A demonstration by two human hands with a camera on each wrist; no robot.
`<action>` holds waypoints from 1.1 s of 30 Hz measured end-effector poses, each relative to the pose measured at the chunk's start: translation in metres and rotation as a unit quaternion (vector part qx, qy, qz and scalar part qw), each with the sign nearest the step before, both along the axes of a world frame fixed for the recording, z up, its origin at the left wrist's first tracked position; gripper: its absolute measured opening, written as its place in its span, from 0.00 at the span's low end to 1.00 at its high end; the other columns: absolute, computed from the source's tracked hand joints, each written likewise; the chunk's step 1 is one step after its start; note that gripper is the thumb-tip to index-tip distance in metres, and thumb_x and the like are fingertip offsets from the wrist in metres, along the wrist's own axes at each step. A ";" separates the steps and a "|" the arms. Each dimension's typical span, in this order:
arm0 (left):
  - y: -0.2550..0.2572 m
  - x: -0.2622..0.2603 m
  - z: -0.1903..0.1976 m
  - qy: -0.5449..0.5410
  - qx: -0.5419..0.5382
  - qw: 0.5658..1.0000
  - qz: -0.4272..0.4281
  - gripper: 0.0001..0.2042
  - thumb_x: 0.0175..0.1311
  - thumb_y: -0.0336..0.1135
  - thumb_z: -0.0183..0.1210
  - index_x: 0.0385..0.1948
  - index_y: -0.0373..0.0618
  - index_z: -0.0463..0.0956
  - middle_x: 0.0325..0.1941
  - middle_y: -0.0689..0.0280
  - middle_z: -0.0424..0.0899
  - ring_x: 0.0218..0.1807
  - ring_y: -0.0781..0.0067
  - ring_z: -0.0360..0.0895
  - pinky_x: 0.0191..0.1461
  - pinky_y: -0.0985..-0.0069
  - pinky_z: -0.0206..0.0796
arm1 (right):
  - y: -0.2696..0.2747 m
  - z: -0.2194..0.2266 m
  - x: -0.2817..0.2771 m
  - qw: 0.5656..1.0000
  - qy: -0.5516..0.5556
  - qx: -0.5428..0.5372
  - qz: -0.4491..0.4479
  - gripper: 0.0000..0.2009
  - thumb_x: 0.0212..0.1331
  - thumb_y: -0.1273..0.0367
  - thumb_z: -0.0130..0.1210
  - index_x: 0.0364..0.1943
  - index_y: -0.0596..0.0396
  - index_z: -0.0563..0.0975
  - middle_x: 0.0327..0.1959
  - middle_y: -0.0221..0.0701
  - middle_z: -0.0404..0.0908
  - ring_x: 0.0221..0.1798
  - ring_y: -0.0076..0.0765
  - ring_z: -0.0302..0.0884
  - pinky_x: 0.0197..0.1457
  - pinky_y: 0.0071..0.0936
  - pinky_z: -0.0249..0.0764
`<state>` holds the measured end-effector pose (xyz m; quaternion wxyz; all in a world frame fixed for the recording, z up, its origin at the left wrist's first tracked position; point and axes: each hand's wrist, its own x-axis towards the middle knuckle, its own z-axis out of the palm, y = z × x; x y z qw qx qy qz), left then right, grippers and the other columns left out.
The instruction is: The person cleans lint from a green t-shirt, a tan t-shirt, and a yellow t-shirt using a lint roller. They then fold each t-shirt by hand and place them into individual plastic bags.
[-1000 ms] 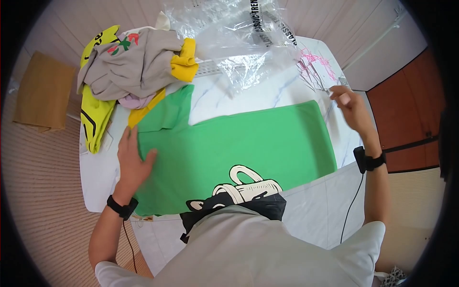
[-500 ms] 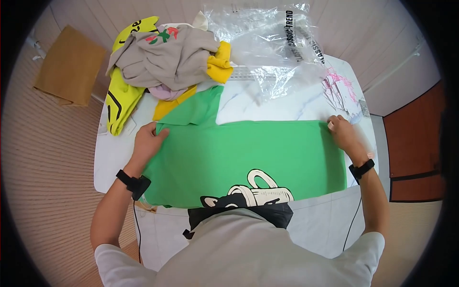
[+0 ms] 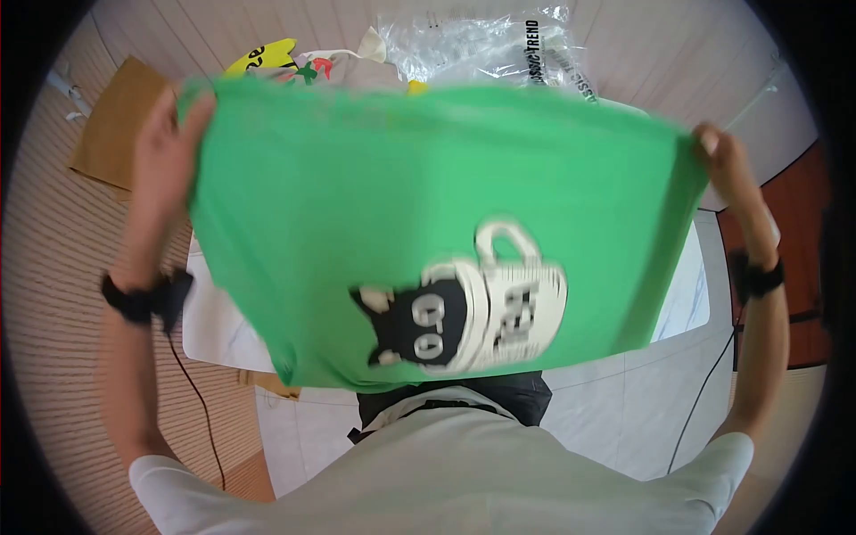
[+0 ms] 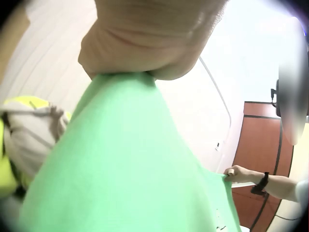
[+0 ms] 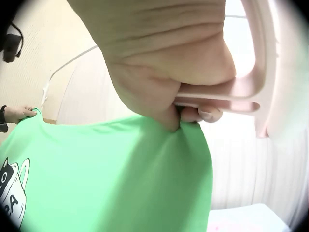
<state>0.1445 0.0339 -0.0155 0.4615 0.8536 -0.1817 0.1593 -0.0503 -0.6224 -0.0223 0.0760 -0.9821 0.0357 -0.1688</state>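
Counter (image 3: 218, 316) with pale marble veining shows only at its edges, since most of it is behind the green shirt (image 3: 321, 205). That shirt is raised in front of the person, spread between the two hands, its far edge up and its near edge hanging towards the waist; whether any of it touches the counter I cannot tell. Its long axis runs left to right, from one hand to the other, so neither hand is nearer: each grips a far corner. The cat-in-mug print (image 3: 464, 308) lies sideways, ears pointing left, so the neck end is probably on that side.

Beyond the shirt lie a clear plastic bag (image 3: 464, 53) and, left of it, a beige garment (image 3: 343, 75) beside a yellow garment (image 3: 272, 55), both mostly covered.

The left hand (image 3: 168, 160) grasps its corner a little farther off than the right hand (image 3: 733, 169), which pinches the other. Tucked in the right palm is a pale pink plastic tool (image 5: 268, 92), too cropped to identify.
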 end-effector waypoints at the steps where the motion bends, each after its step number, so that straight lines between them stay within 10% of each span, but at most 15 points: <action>1: 0.005 0.030 0.025 -0.038 0.021 0.999 0.030 0.18 0.77 0.45 0.60 0.55 0.38 0.78 0.44 0.67 0.84 0.45 0.78 0.79 0.51 0.77 0.73 | -0.010 0.024 0.016 0.998 -0.048 0.028 -0.015 0.15 0.77 0.60 0.54 0.38 0.59 0.75 0.25 0.31 0.73 0.32 0.26 0.71 0.39 0.33 0.72; 5: 0.042 0.104 0.154 -0.112 -0.005 0.994 0.011 0.21 0.78 0.46 0.58 0.60 0.37 0.76 0.47 0.62 0.84 0.44 0.73 0.81 0.47 0.75 0.76 | -0.088 0.132 0.047 0.970 -0.234 0.026 -0.054 0.21 0.81 0.58 0.50 0.65 0.56 0.77 0.53 0.36 0.83 0.57 0.27 0.78 0.61 0.26 0.73; 9: -0.025 -0.005 0.203 -0.310 -0.116 0.943 0.013 0.18 0.79 0.41 0.56 0.53 0.30 0.74 0.52 0.50 0.84 0.48 0.58 0.82 0.48 0.62 0.80 | 0.030 0.184 0.005 0.895 -0.445 -0.025 0.002 0.03 0.62 0.75 0.61 0.34 0.60 0.79 0.37 0.36 0.83 0.35 0.35 0.76 0.42 0.37 0.75; 11: -0.003 -0.037 0.176 -0.351 -0.074 0.933 0.029 0.16 0.78 0.38 0.57 0.53 0.32 0.74 0.52 0.53 0.83 0.49 0.61 0.81 0.50 0.65 0.78 | 0.031 0.179 -0.018 0.880 -0.472 -0.044 0.024 0.04 0.62 0.74 0.61 0.33 0.59 0.77 0.35 0.34 0.81 0.37 0.34 0.76 0.43 0.37 0.76; 14: 0.054 -0.072 0.110 -0.311 0.012 0.947 0.084 0.13 0.76 0.34 0.57 0.53 0.36 0.74 0.51 0.58 0.82 0.50 0.65 0.80 0.53 0.69 0.75 | -0.029 0.096 -0.089 0.921 -0.246 -0.222 -0.204 0.25 0.82 0.54 0.43 0.67 0.61 0.75 0.62 0.41 0.82 0.62 0.40 0.81 0.66 0.38 0.74; 18: 0.077 -0.123 -0.010 -0.156 0.090 0.982 0.057 0.11 0.74 0.28 0.58 0.53 0.40 0.75 0.50 0.65 0.80 0.52 0.71 0.78 0.58 0.74 0.71 | 0.013 -0.049 -0.136 0.979 -0.166 0.118 0.023 0.08 0.68 0.82 0.53 0.48 0.65 0.80 0.46 0.33 0.82 0.49 0.30 0.79 0.54 0.27 0.74; 20: 0.044 -0.155 -0.070 0.061 -0.076 0.993 -0.068 0.10 0.64 0.21 0.62 0.44 0.43 0.77 0.46 0.67 0.80 0.46 0.71 0.76 0.53 0.72 0.70 | 0.046 -0.091 -0.151 0.984 -0.036 0.171 -0.013 0.10 0.62 0.86 0.54 0.44 0.63 0.80 0.43 0.35 0.82 0.47 0.29 0.79 0.53 0.26 0.74; 23: 0.033 -0.156 -0.129 0.215 0.051 0.940 -0.261 0.13 0.60 0.18 0.65 0.45 0.42 0.78 0.43 0.63 0.81 0.44 0.66 0.77 0.51 0.69 0.70 | 0.070 -0.129 -0.153 0.968 0.064 0.240 -0.018 0.11 0.60 0.88 0.52 0.43 0.62 0.79 0.41 0.38 0.83 0.45 0.34 0.81 0.52 0.27 0.75; 29: 0.034 -0.165 -0.139 0.286 0.225 0.860 -0.358 0.20 0.56 0.28 0.73 0.49 0.44 0.78 0.45 0.59 0.84 0.45 0.55 0.81 0.54 0.64 0.72 | 0.088 -0.093 -0.139 0.984 0.045 0.168 -0.038 0.11 0.59 0.87 0.53 0.43 0.61 0.80 0.42 0.40 0.84 0.44 0.43 0.83 0.53 0.30 0.75; 33: 0.015 -0.162 -0.124 0.262 0.174 0.908 -0.278 0.21 0.58 0.32 0.73 0.53 0.43 0.78 0.48 0.57 0.86 0.53 0.58 0.84 0.58 0.64 0.73 | 0.127 -0.047 -0.121 0.986 -0.046 0.159 -0.009 0.08 0.66 0.85 0.52 0.42 0.61 0.79 0.39 0.37 0.83 0.40 0.34 0.80 0.49 0.25 0.74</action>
